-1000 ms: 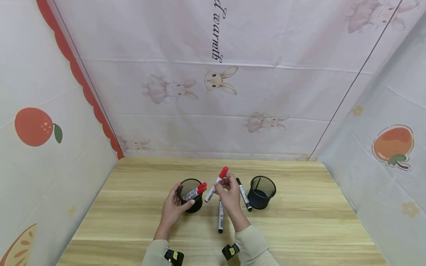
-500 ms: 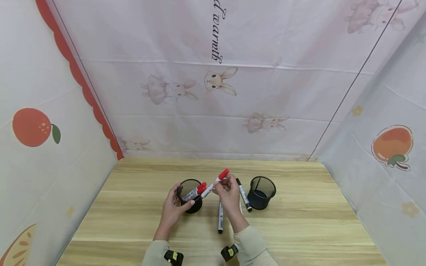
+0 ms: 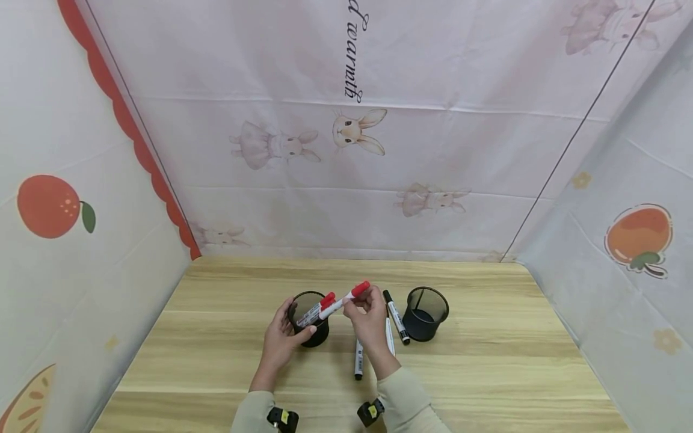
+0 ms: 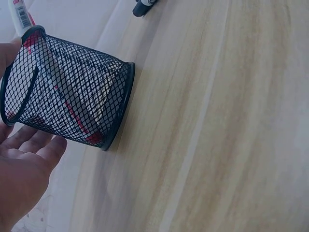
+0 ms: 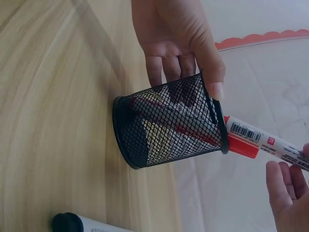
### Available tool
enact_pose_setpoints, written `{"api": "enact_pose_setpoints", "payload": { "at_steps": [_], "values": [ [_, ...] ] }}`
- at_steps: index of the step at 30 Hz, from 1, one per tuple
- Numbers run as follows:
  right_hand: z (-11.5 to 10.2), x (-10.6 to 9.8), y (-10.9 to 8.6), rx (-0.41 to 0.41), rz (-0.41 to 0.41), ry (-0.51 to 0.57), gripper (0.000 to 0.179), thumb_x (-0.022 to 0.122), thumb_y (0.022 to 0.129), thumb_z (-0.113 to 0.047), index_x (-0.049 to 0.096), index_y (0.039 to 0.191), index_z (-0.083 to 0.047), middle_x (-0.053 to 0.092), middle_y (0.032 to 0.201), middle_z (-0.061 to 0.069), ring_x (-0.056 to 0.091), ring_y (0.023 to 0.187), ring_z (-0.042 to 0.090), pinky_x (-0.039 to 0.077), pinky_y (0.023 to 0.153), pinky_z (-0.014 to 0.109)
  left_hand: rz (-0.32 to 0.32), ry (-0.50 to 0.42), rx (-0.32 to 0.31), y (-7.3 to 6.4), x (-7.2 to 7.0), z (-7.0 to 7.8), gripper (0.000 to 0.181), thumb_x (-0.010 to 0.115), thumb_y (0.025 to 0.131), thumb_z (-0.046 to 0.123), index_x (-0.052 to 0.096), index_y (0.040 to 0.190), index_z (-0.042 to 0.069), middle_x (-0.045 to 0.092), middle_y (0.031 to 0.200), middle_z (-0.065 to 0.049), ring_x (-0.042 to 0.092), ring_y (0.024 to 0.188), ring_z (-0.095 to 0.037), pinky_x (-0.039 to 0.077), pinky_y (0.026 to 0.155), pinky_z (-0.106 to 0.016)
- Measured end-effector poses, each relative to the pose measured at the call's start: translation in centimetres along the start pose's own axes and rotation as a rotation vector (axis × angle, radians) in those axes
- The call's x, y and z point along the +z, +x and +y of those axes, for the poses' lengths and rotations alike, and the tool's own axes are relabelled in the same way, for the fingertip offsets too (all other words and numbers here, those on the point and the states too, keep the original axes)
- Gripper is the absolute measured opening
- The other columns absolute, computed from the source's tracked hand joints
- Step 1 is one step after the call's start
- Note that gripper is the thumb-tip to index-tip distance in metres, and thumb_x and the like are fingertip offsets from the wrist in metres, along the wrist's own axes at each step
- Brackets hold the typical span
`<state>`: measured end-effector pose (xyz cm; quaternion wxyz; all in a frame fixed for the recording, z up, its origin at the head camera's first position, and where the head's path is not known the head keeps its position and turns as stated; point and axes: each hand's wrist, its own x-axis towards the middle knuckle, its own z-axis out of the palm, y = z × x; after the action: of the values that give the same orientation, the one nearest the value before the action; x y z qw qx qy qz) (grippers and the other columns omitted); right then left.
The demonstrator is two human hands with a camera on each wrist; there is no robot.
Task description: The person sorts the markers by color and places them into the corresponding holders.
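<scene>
In the head view my left hand (image 3: pixel 278 341) holds a black mesh pen cup (image 3: pixel 318 335), thumb near the rim on one side and fingers on the other. Red-capped markers (image 3: pixel 310 316) lean inside it, caps above the rim. My right hand (image 3: pixel 372 329) pinches another red-capped marker (image 3: pixel 337 305) near its cap. That marker slants, its lower end at the cup's mouth. From the right wrist, the held marker (image 5: pixel 270 141) overlaps the rim beside a red cap (image 5: pixel 243 146). Through the mesh (image 4: pixel 72 87) in the left wrist view, a red and white marker shows inside.
A second black mesh cup (image 3: pixel 425 328) stands to the right on the wooden table (image 3: pixel 487 373). Against its left side lies a black-capped marker (image 3: pixel 397 319). Another black-ended marker (image 3: pixel 359 359) and a white-bodied one (image 3: pixel 390 338) lie near my right wrist. Printed cloth walls (image 3: pixel 346 222) enclose the table.
The marker in my right hand has tilted flatter, and its lower end has come left to the mouth of the cup. My left hand and its cup have stayed in place.
</scene>
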<state>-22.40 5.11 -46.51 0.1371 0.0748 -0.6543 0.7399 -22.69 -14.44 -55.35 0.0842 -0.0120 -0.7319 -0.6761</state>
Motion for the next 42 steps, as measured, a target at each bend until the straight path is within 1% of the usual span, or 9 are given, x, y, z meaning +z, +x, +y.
{"api": "enact_pose_setpoints", "payload": {
  "at_steps": [4, 9, 12, 16, 21, 28, 35, 40, 42],
  "values": [
    [-0.1, 0.0, -0.2, -0.005, 0.006, -0.072, 0.028, 0.064, 0.079, 0.010, 0.050, 0.102, 0.009, 0.059, 0.089, 0.021, 0.057, 0.081, 0.031, 0.051, 0.063, 0.022, -0.005, 0.006, -0.016, -0.1, 0.0, 0.2, 0.089, 0.082, 0.072, 0.015, 0.030, 0.144, 0.005, 0.036, 0.143, -0.017, 0.033, 0.130, -0.029, 0.026, 0.105, -0.043],
    [0.2, 0.1, -0.4, 0.024, -0.018, -0.118, 0.019, 0.064, 0.082, 0.005, 0.054, 0.098, 0.009, 0.061, 0.088, 0.020, 0.058, 0.079, 0.025, 0.049, 0.064, 0.021, -0.004, 0.017, -0.029, -0.2, 0.0, 0.1, 0.090, 0.082, 0.072, 0.017, 0.030, 0.145, 0.007, 0.036, 0.143, -0.015, 0.032, 0.131, -0.027, 0.025, 0.106, -0.041],
    [0.3, 0.2, -0.5, 0.020, -0.033, -0.138, 0.017, 0.064, 0.082, 0.005, 0.055, 0.096, 0.010, 0.062, 0.088, 0.020, 0.059, 0.077, 0.023, 0.049, 0.063, 0.021, -0.002, 0.018, -0.030, -0.2, 0.0, 0.1, 0.090, 0.082, 0.071, 0.017, 0.030, 0.145, 0.009, 0.036, 0.143, -0.015, 0.032, 0.131, -0.026, 0.025, 0.106, -0.041],
    [0.5, 0.4, -0.6, 0.002, -0.041, -0.129, 0.019, 0.064, 0.080, 0.008, 0.054, 0.097, 0.011, 0.062, 0.087, 0.023, 0.058, 0.076, 0.027, 0.050, 0.062, 0.021, -0.005, 0.023, -0.031, -0.2, 0.0, 0.0, 0.090, 0.082, 0.071, 0.017, 0.031, 0.144, 0.010, 0.036, 0.143, -0.015, 0.032, 0.131, -0.026, 0.025, 0.106, -0.041],
    [0.7, 0.7, -0.8, 0.011, -0.051, -0.111, 0.021, 0.065, 0.080, 0.009, 0.053, 0.098, 0.011, 0.062, 0.088, 0.024, 0.059, 0.076, 0.030, 0.050, 0.062, 0.020, 0.000, 0.021, -0.038, -0.2, -0.1, 0.1, 0.089, 0.082, 0.071, 0.015, 0.031, 0.144, 0.010, 0.037, 0.143, -0.015, 0.032, 0.131, -0.025, 0.025, 0.106, -0.040],
    [1.1, 0.7, -1.2, 0.008, -0.080, -0.139, 0.018, 0.065, 0.080, 0.008, 0.055, 0.095, 0.012, 0.061, 0.086, 0.022, 0.058, 0.075, 0.028, 0.050, 0.062, 0.020, -0.002, 0.030, -0.013, -0.3, -0.2, 0.3, 0.088, 0.081, 0.072, 0.012, 0.031, 0.144, 0.006, 0.036, 0.142, -0.018, 0.031, 0.131, -0.031, 0.025, 0.106, -0.044],
    [1.6, 0.7, -1.5, 0.025, -0.132, -0.168, 0.019, 0.067, 0.079, 0.007, 0.056, 0.095, 0.010, 0.062, 0.085, 0.017, 0.057, 0.075, 0.023, 0.050, 0.064, 0.021, -0.003, 0.037, -0.029, -0.4, -0.1, 0.3, 0.088, 0.081, 0.072, 0.015, 0.031, 0.144, 0.010, 0.037, 0.143, -0.016, 0.033, 0.131, -0.027, 0.026, 0.106, -0.042],
    [2.0, 0.9, -1.5, 0.006, -0.153, -0.206, 0.019, 0.065, 0.078, 0.009, 0.057, 0.095, 0.010, 0.062, 0.084, 0.018, 0.057, 0.073, 0.022, 0.050, 0.063, 0.021, -0.004, 0.021, -0.027, -0.2, 0.0, 0.4, 0.088, 0.081, 0.072, 0.013, 0.030, 0.144, 0.006, 0.036, 0.142, -0.017, 0.032, 0.130, -0.029, 0.026, 0.105, -0.043],
    [2.9, 0.9, -1.3, -0.002, -0.155, -0.224, 0.019, 0.065, 0.077, 0.009, 0.058, 0.095, 0.009, 0.062, 0.084, 0.017, 0.057, 0.072, 0.021, 0.050, 0.062, 0.021, -0.007, 0.006, -0.034, -0.2, -0.1, 0.7, 0.087, 0.080, 0.073, 0.010, 0.030, 0.144, 0.005, 0.036, 0.143, -0.019, 0.031, 0.131, -0.031, 0.025, 0.106, -0.045]
  ]
}}
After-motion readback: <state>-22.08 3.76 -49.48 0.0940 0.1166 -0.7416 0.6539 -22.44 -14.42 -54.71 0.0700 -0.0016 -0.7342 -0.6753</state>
